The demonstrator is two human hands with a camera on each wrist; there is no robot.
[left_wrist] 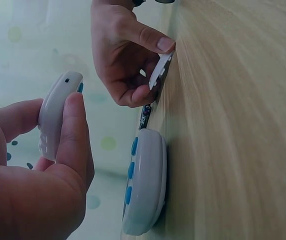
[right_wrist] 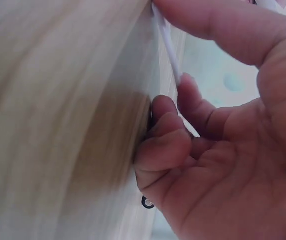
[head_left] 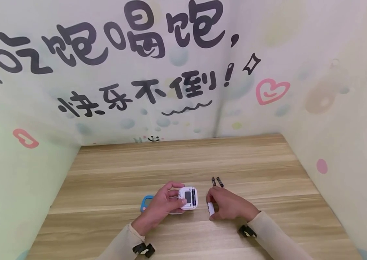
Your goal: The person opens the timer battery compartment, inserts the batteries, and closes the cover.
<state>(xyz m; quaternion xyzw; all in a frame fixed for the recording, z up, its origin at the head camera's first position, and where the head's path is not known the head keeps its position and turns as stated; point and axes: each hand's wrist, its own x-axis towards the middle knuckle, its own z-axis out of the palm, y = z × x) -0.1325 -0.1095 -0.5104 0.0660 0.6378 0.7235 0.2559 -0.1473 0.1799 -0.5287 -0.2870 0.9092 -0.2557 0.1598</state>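
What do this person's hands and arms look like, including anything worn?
The left hand and right hand are ungloved. The left sleeve and right sleeve are long and pale beige. Small, blocky black devices, the left one and right one, sit at the wrists.

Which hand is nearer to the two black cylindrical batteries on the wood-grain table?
Right. The right hand is just in front of the batteries; the left hand is farther off, leftward.

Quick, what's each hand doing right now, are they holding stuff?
Left hand: closed, holding a small white rounded device.
Right hand: closed, pinching a thin white piece.
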